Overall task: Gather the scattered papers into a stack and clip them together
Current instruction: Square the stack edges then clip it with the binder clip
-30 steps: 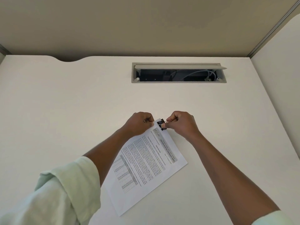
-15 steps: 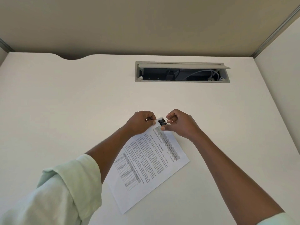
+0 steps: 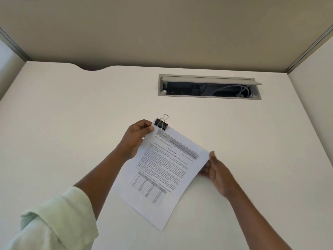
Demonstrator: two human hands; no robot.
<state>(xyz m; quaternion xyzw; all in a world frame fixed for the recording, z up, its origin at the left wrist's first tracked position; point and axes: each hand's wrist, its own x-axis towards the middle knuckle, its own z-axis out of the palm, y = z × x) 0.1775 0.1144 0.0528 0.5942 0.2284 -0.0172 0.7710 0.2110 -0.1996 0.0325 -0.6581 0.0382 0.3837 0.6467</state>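
Note:
A stack of printed white papers is held over the white desk, with text and a table on the top sheet. A black binder clip with silver wire handles grips the stack's top left corner. My left hand pinches that corner just beside the clip. My right hand holds the stack's right corner, thumb on top and fingers underneath. The stack bends slightly between the two hands.
A grey cable hatch with its lid propped open sits in the desk at the back right, cables showing inside. Beige partition walls close off the back and right sides. A curved notch cuts the desk's back edge.
My right hand has left the binder clip and moved down to the stack's right corner. The clip now stays on the papers alone. The stack has been lifted and turned slightly.

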